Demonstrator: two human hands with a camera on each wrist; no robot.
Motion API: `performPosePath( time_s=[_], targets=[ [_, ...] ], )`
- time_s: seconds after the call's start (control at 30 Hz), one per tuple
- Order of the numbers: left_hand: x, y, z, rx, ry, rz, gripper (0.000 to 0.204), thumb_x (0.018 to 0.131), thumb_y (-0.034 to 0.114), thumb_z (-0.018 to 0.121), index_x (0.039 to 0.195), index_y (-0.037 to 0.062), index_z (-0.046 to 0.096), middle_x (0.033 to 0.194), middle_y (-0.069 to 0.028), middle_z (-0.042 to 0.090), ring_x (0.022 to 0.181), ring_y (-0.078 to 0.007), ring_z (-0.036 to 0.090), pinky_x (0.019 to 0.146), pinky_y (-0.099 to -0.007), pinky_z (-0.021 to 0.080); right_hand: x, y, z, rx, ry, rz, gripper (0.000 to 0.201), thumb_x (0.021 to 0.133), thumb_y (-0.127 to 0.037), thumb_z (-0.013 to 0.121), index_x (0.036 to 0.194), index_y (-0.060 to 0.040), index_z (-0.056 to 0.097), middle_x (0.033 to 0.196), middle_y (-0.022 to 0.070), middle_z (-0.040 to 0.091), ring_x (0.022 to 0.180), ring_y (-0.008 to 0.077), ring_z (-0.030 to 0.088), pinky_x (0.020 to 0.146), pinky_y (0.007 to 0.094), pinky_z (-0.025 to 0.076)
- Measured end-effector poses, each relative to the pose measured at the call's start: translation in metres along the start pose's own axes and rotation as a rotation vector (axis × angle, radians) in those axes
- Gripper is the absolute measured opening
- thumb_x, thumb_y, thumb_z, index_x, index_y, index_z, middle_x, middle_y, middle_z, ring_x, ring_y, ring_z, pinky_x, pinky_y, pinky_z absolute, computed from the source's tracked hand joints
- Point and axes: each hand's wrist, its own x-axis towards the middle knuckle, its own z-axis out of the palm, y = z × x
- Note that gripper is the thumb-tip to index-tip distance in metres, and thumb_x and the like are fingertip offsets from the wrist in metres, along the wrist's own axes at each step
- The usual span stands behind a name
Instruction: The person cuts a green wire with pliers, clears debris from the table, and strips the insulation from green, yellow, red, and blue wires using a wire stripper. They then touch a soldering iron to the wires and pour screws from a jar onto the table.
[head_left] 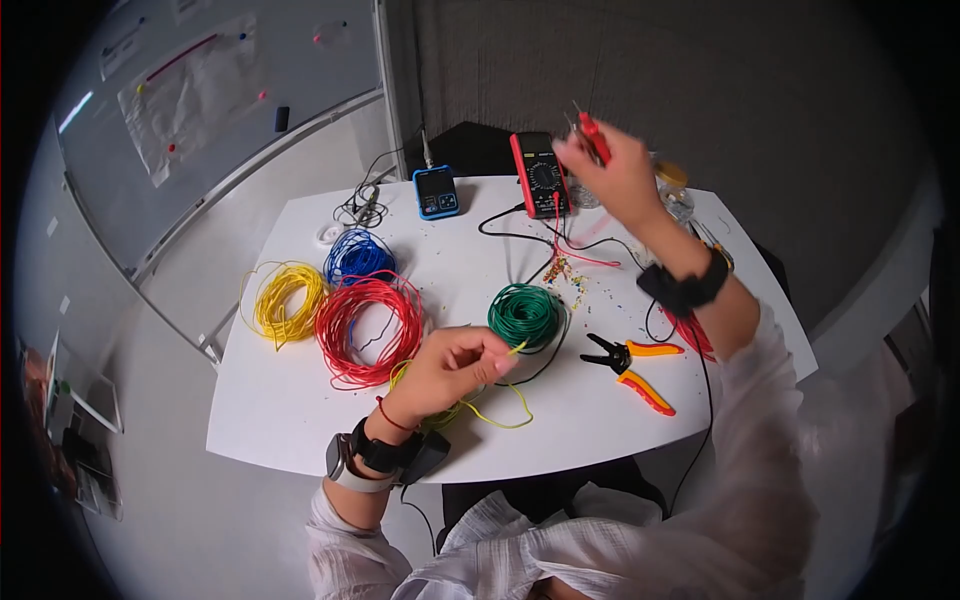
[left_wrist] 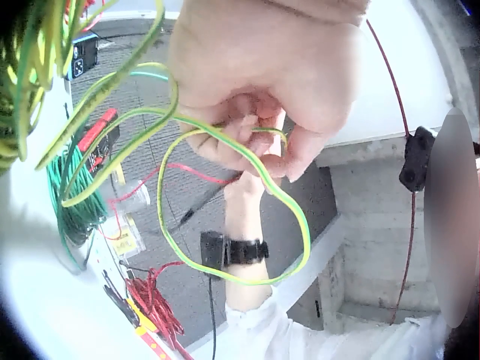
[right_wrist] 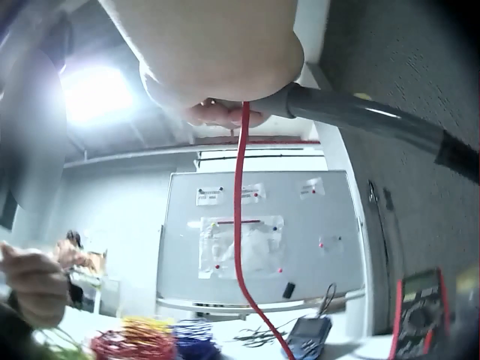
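Observation:
My left hand [head_left: 455, 370] pinches the end of a yellow-green wire [head_left: 518, 348] between thumb and fingers, over the table's front half. Loose loops of that wire [left_wrist: 306, 225] hang below the hand in the left wrist view. Raised at the back right, my right hand [head_left: 625, 180] grips the multimeter's test probes, the red probe [head_left: 594, 140] pointing up and away. A dark grey probe [right_wrist: 360, 116] sticks out of the same hand in the right wrist view, with a red lead [right_wrist: 238, 210] hanging down. The red-and-black multimeter [head_left: 543, 175] stands just left of the right hand.
Yellow [head_left: 268, 312], red [head_left: 335, 340], blue [head_left: 352, 256] and green [head_left: 520, 315] wire coils lie on the white table [head_left: 290, 430]. Wire strippers [head_left: 648, 393] lie spread at the right. A blue handheld device [head_left: 436, 192] stands at the back; small coloured bits [head_left: 558, 270] are scattered mid-table.

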Motion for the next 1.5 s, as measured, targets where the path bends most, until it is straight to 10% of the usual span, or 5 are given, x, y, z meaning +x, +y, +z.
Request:
performPosePath(
  time_s=[0.17, 0.43, 0.8, 1.2, 1.5],
  targets=[
    [-0.001, 0.004, 0.002, -0.019, -0.159, -0.011, 0.009, 0.080, 0.006, 0.060, 0.083, -0.0024, 0.059, 0.076, -0.0018, 0.057, 0.067, -0.0059, 0.049, 0.060, -0.0198, 0.039, 0.044, -0.010, 0.032, -0.034, -0.052, -0.834, 0.011, 0.073, -0.009, 0.062, 0.083, -0.0043, 0.059, 0.071, 0.0079, 0.060, 0.067, 0.0242, 0.058, 0.061, 0.0327, 0.046],
    [-0.002, 0.005, 0.004, 0.011, -0.245, -0.037, 0.007, 0.081, 0.005, 0.059, 0.083, -0.0016, 0.058, 0.072, 0.0031, 0.053, 0.066, -0.0017, 0.044, 0.058, -0.0168, 0.036, 0.004, 0.066, 0.146, -0.276, -0.679, -0.546, 0.015, 0.080, -0.020, 0.050, 0.090, -0.0130, 0.059, 0.082, 0.0107, 0.057, 0.081, 0.0284, 0.056, 0.071, 0.0400, 0.044],
    [-0.001, 0.005, 0.001, 0.142, -0.337, -0.060, 0.009, 0.079, 0.005, 0.061, 0.081, -0.0031, 0.059, 0.074, -0.0031, 0.059, 0.069, -0.0068, 0.050, 0.062, -0.0205, 0.039, -0.013, 0.071, 0.207, -0.323, -0.742, -0.679, 0.014, 0.076, -0.020, 0.055, 0.087, -0.0125, 0.057, 0.093, 0.0086, 0.054, 0.096, 0.0250, 0.051, 0.080, 0.0372, 0.039],
    [0.000, 0.000, 0.003, 0.121, -0.331, -0.051, 0.008, 0.079, 0.006, 0.061, 0.079, -0.0014, 0.059, 0.069, 0.0015, 0.054, 0.064, -0.0036, 0.044, 0.056, -0.0186, 0.035, -0.007, 0.059, 0.174, -0.315, -0.667, -0.496, 0.039, 0.067, -0.028, 0.069, 0.101, -0.0120, 0.058, 0.118, 0.0130, 0.047, 0.113, 0.0290, 0.041, 0.091, 0.0397, 0.034],
    [0.000, 0.002, 0.003, 0.094, -0.337, -0.089, 0.009, 0.079, 0.007, 0.061, 0.080, -0.0022, 0.059, 0.072, -0.0005, 0.057, 0.067, -0.0053, 0.047, 0.060, -0.0201, 0.038, -0.037, 0.062, 0.090, -0.203, -0.814, -0.214, 0.034, 0.071, -0.028, 0.066, 0.098, -0.0085, 0.058, 0.095, 0.0103, 0.056, 0.089, 0.0256, 0.054, 0.075, 0.0345, 0.043]
  ],
)
